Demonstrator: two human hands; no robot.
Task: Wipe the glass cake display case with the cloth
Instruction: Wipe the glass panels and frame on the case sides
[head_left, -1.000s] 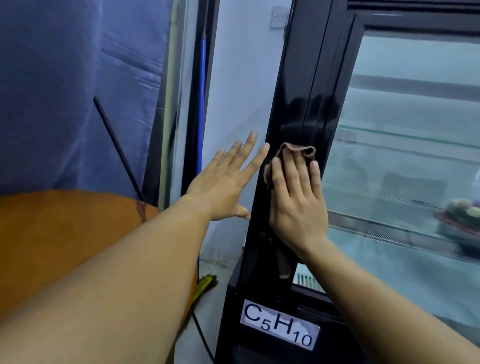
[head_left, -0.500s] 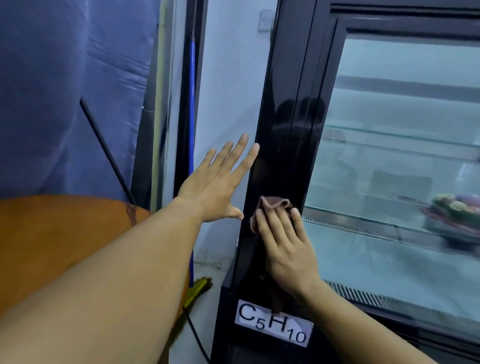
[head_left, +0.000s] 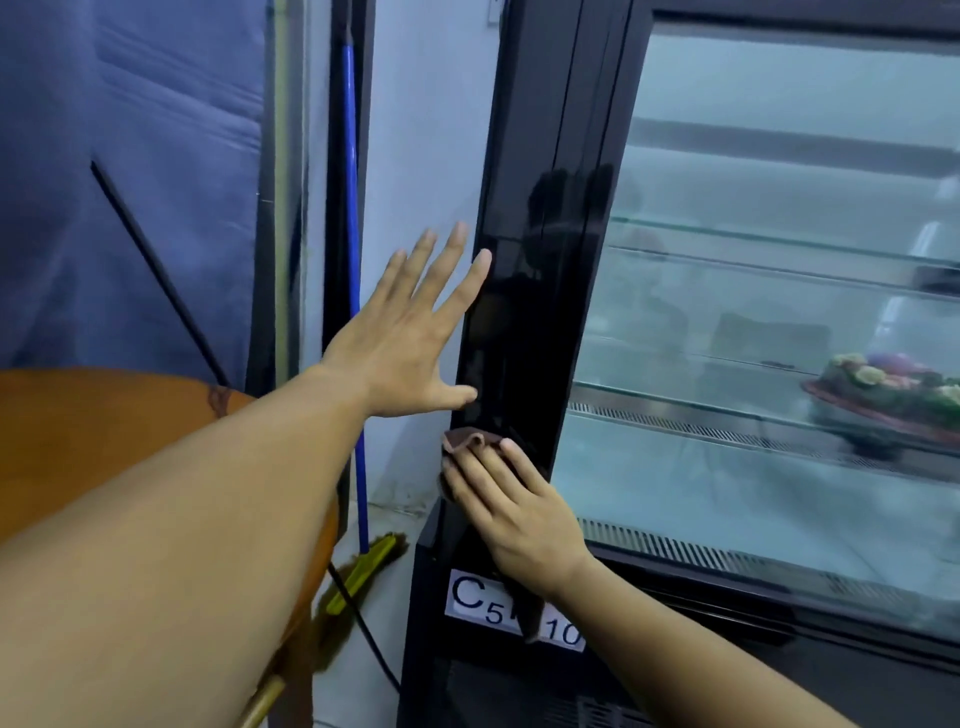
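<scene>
1. To the left of the spread left hand (head_left: 410, 332) stand a blue broom handle (head_left: 353, 218) leaning in the corner, a thin black rod (head_left: 156, 270) slanting across a blue-grey quilted curtain (head_left: 130, 156), and a round orange wooden table (head_left: 104, 441) under the left forearm.
2. Below that hand, on the floor, lie the yellow broom head (head_left: 363, 571) and a black cable (head_left: 363, 634).
3. A white sticker (head_left: 478, 603) just below the right hand (head_left: 519, 514) reads "C5" and "10"; a hanging tail of cloth covers the characters between.
4. The glossy black-framed glass cake display case (head_left: 524, 260) stands right of the left hand, whose fingers are open wide, the fingertips at the frame's edge.
5. The right hand is flat, pressing the small brown cloth (head_left: 467, 439) against the lower frame; cloth bunches above its fingertips.
6. Right of the right hand, behind the glass, a decorated cake on a red plate (head_left: 883, 384) sits on a shelf.
</scene>
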